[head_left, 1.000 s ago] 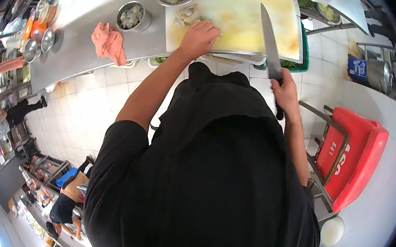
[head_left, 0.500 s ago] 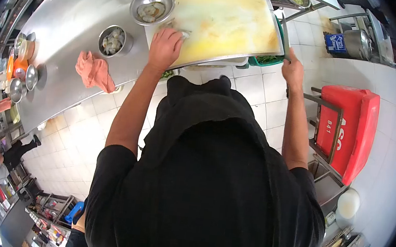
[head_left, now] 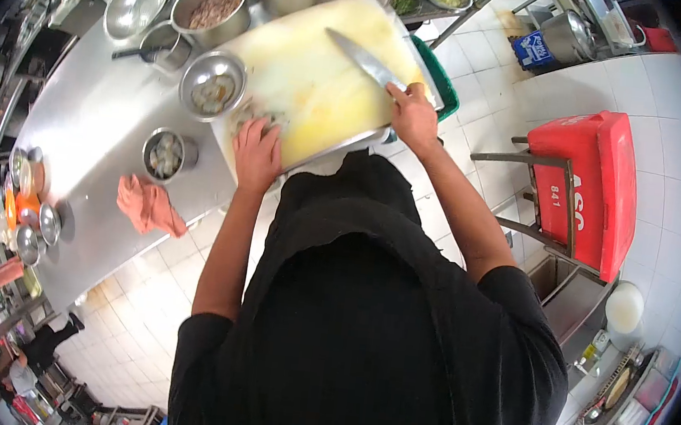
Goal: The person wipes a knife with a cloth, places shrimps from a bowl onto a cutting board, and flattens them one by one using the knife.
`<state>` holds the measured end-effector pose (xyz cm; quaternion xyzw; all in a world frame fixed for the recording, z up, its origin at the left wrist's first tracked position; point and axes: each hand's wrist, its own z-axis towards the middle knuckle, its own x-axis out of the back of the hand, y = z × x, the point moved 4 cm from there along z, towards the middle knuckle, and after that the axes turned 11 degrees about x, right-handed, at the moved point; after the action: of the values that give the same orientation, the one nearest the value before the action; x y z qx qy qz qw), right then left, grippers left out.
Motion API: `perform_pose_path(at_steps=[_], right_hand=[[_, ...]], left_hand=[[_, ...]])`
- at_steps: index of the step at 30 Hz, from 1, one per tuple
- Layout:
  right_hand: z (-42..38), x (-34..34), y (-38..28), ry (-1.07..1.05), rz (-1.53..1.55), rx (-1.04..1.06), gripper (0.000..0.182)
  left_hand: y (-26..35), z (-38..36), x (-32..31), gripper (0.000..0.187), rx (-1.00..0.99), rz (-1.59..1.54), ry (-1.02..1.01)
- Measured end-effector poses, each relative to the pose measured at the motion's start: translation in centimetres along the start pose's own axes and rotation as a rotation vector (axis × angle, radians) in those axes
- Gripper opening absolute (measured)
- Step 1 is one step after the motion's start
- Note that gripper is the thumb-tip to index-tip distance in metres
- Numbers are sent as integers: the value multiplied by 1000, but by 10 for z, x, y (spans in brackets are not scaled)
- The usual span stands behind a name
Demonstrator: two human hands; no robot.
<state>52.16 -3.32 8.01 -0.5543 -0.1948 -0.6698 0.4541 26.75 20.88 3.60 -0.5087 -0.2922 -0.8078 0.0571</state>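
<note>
My right hand is closed round the handle of a large knife, whose blade lies over the right part of the cutting board. At the board's lower left edge my left hand rests palm down beside small greyish scraps; its fingers are bent, and whether anything is under them is hidden. A steel bowl with peeled shrimp stands just left of the board. Farther left is a steel pot holding more pale shrimp.
A pink cloth lies near the table's front edge. Pots of meat and a colander-like bowl stand at the back. A green bin sits beyond the board's right edge, and a red cooler is at the right.
My right hand has brought the knife from beyond the board's right edge to over the board. The view has shifted, showing more pots at the back. My left hand stays near the board's left edge.
</note>
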Motion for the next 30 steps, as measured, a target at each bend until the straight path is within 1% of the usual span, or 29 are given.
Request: perform_pose_path(at_steps=[3, 6, 7, 8, 9, 10, 12, 13, 14, 15, 16, 17, 18, 20, 22, 24, 26, 29, 30], right_hand=[[29, -22, 26, 49, -12, 152, 33], [68, -18, 66, 28, 96, 186, 31], [90, 3, 84, 71, 35, 219, 30], [105, -17, 140, 93, 155, 37, 24], [136, 0, 163, -57, 259, -154, 27], [157, -5, 208, 5, 166, -202, 31], [218, -10, 294, 35, 84, -190, 40], [248, -33, 365, 161, 16, -177, 55], [281, -57, 436, 141, 29, -268, 69], [306, -67, 468, 178, 62, -372, 81], [339, -93, 520, 150, -16, -476, 91], [349, -94, 554, 212, 63, -507, 92], [363, -103, 571, 263, 142, -538, 94], [387, -117, 579, 102, 648, -785, 81], [409, -143, 591, 57, 862, -889, 63], [426, -158, 590, -9, 924, -896, 53], [439, -172, 602, 20, 974, -823, 47], [443, -173, 622, 176, 851, -792, 32], [447, -175, 629, 135, 891, -748, 28]], left_hand=[[11, 4, 1, 34, 28, 30, 30], [18, 8, -3, 33, 121, 53, 40], [19, 7, -5, 35, 142, 64, 72], [22, 8, -6, 35, 161, 34, 99], [23, 6, -7, 36, 198, 22, 118], [30, 4, -3, 35, 206, 44, 141], [44, 11, 6, 33, 302, 81, 99], [47, 14, 8, 35, 320, 122, 101], [47, 16, 8, 35, 347, 138, 109], [46, 18, 6, 36, 366, 149, 120], [46, 21, 4, 37, 381, 158, 132], [60, 20, 12, 39, 388, 164, 151], [65, 20, 13, 38, 424, 183, 151], [68, 19, 14, 37, 498, 216, 156], [72, 14, 20, 35, 582, 206, 201], [75, 2, 26, 35, 645, 220, 260], [71, -21, 27, 33, 730, 224, 298], [68, -53, 20, 28, 849, 167, 351], [67, -60, 19, 25, 888, 137, 371]])
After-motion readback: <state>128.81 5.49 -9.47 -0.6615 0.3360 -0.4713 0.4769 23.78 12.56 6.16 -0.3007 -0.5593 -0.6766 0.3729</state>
